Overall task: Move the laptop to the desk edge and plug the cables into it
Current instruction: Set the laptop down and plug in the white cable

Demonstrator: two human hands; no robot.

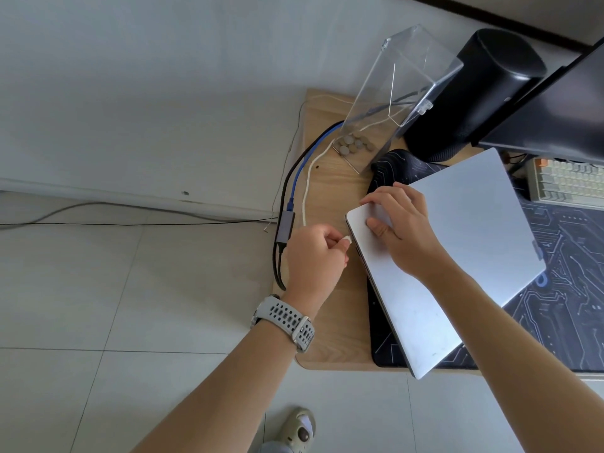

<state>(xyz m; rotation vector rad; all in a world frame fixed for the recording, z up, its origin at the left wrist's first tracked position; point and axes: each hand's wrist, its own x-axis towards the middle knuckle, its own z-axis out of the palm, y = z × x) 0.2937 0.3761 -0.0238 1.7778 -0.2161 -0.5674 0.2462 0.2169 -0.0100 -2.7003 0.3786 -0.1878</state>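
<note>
A closed silver laptop (457, 250) lies at an angle on the dark desk mat (562, 315), near the left end of the wooden desk (330, 191). My right hand (403, 228) rests flat on the laptop's near-left corner. My left hand (313, 259), with a grey watch on the wrist, pinches the plug of a white cable (307, 188), and the plug tip sits right at the laptop's left side edge. A grey adapter (285, 227) with a blue cable (298, 178) and a black cable hangs at the desk's left edge.
A clear acrylic box (392, 103) with coins stands behind the cables. A black speaker (474, 93), a monitor (562, 103) and a keyboard (568, 183) fill the right back. White floor tiles and a loose thin wire (130, 223) lie to the left.
</note>
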